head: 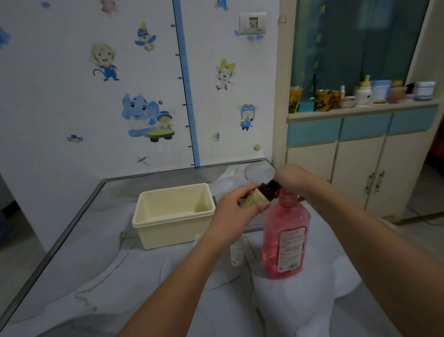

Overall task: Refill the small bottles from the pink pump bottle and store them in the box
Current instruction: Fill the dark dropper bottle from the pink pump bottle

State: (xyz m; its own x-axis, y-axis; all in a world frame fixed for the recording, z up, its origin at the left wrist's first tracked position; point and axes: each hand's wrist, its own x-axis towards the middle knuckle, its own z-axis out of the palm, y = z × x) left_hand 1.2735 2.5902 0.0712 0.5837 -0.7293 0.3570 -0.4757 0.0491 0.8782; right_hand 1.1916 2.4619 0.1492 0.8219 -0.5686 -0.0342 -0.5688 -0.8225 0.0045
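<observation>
Far left on my feed, the cream box [174, 216] sits on the glass table [64, 273], open top, nothing visible inside. Moving right, I've got the left hand [235, 211] wrapped round a small brown bottle [260, 196], fingers curled over its labelled body and the thumb pressed along the underside, so the bottle lies tilted, bottom tucked in the palm and neck pointing up to the right. Just below that hand, a small white bottle [237, 252] stands on the table, partly hidden by the left forearm. Next over, the pink pump bottle [286, 239] stands upright, its pump head directly under the brown bottle's neck. Right hand [293, 180] now: fingers bunched together on the dark cap [272, 184] of the brown bottle, pinching it from above. I can't tell whether the cap is screwed tight or loose. Both hands meet just over the pump, well clear of the box.
</observation>
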